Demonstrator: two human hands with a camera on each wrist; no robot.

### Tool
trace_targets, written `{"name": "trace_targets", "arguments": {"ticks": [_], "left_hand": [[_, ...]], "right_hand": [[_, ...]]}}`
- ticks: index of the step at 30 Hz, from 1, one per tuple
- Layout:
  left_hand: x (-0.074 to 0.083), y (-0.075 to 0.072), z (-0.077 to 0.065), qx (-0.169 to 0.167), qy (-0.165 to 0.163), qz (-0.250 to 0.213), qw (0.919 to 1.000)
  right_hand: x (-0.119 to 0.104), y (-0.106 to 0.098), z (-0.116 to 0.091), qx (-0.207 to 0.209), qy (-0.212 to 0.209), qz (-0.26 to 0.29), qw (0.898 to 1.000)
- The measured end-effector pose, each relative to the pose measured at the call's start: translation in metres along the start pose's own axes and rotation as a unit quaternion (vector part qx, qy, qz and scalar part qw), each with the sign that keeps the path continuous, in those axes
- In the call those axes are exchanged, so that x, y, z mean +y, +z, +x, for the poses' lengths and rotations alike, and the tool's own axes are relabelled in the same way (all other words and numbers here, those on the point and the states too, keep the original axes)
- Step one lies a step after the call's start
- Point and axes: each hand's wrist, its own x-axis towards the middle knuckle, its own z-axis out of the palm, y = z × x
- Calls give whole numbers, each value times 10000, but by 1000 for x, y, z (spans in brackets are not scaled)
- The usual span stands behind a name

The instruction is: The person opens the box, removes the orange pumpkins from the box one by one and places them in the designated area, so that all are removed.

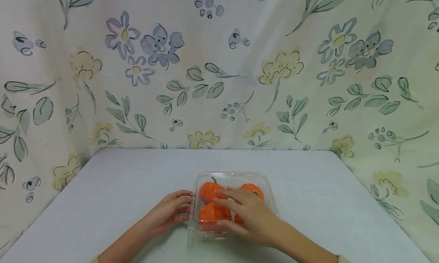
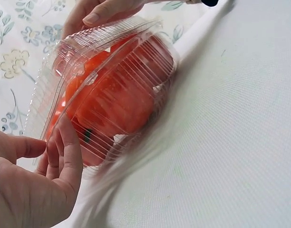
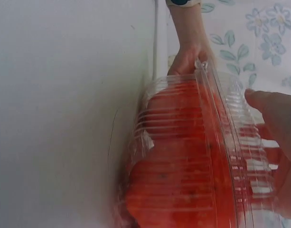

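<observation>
A clear plastic clamshell box sits on the table with its lid over several orange, lobed vegetables that look like bell peppers, with green stems. At its left side my left hand holds the rim; in the left wrist view, the left hand's thumb and curled fingers meet at that edge. Over the lid lies my right hand, its fingers spread and fairly straight, hiding part of the contents. The right wrist view shows the right hand along the ribbed lid, with orange vegetables behind the plastic.
The white table extends on both sides of the box and behind it. A floral curtain hangs at the table's back edge and along both sides.
</observation>
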Motion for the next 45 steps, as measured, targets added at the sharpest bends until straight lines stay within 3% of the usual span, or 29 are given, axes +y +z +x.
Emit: {"name": "trace_targets", "arguments": {"ticks": [6,14,24,29,33,38,41,45], "left_hand": [[0,-1,1,-11,37,21,10000],[2,0,1,-119,89,74,9999],[4,0,2,-127,173,146,9997],[6,1,4,-107,179,204,9996],[7,1,5,-75,178,235,9995],[8,1,7,-61,173,264,9995],[8,0,8,-63,162,257,9995],[8,0,9,-64,155,230,9996]], "right_hand": [[13,-3,-8,654,-279,126,9974],[34,-9,-22,1785,-734,346,9806],[56,-17,-45,2186,-366,1183,9679],[68,-19,-56,2314,44,1581,9599],[77,-20,-67,2175,414,2000,9545],[89,-23,-79,1493,753,2855,9437],[100,-25,-85,980,682,3615,9247],[115,-26,-94,215,623,4681,8812]]}}
